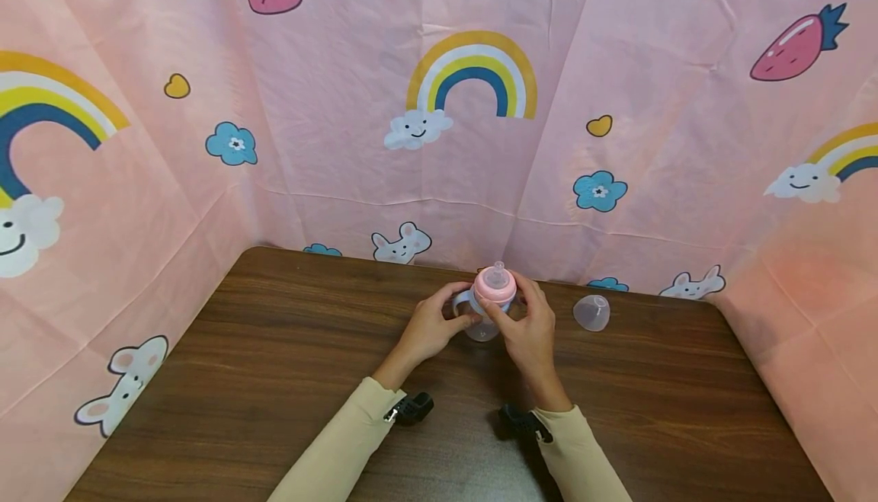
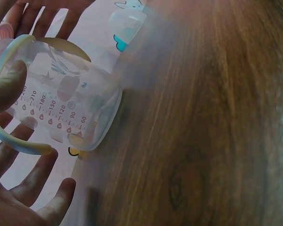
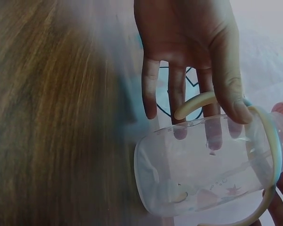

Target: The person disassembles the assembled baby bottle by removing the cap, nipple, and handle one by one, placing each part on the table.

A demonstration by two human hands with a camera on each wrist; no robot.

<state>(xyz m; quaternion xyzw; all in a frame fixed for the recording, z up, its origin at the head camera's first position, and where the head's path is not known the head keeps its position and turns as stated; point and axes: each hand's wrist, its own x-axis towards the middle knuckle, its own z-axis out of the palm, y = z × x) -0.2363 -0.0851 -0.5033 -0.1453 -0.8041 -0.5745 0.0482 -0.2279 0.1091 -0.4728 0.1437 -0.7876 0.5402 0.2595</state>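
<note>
A clear baby bottle (image 1: 485,328) with a pink collar (image 1: 495,286) and a see-through nipple (image 1: 498,270) is between both hands near the table's far edge. My left hand (image 1: 432,325) holds it from the left, its thumb on the near side and fingers around the pale curved handle (image 2: 21,143). From the right, my right hand (image 1: 533,327) grips the upper body and collar area, thumb in front. Red measuring marks run along the bottle's wall in the left wrist view. Whether its base touches the table, I cannot tell.
A clear domed cap (image 1: 592,312) lies on the brown wooden table (image 1: 274,380), right of the bottle. Pink printed cloth (image 1: 343,144) hangs behind the table and along both sides. Black wrist cameras (image 1: 414,408) sit beneath the sleeves' cuffs.
</note>
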